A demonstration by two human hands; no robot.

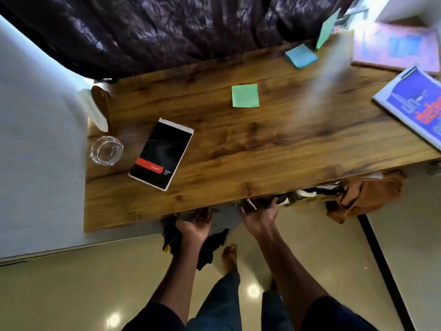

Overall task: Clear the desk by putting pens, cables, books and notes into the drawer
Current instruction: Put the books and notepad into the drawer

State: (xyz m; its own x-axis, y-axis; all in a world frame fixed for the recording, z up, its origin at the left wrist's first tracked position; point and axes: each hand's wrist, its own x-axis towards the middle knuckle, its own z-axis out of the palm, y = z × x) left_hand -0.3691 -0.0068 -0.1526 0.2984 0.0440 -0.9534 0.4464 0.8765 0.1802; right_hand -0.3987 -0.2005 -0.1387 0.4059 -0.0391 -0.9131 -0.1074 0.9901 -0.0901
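On the wooden desk (274,144) lie a black spiral notepad (162,154) with a red stripe, a green sticky note (245,95), a blue sticky pad (301,56), a pink book (393,47) and a blue-and-white book (415,103). A green paper (327,29) stands at the back edge. Both hands reach under the desk's front edge. My left hand (194,225) is palm up against dark cloth (171,237), its fingertips hidden. My right hand (259,218) is curled around thin white items (249,203) at the space under the desktop.
A glass ashtray (106,150) sits at the desk's left end beside a folded card (97,111). Orange cloth (365,197) and papers spill from under the desk at right. A dark curtain (167,32) hangs behind. My bare foot (229,258) is on the tiled floor.
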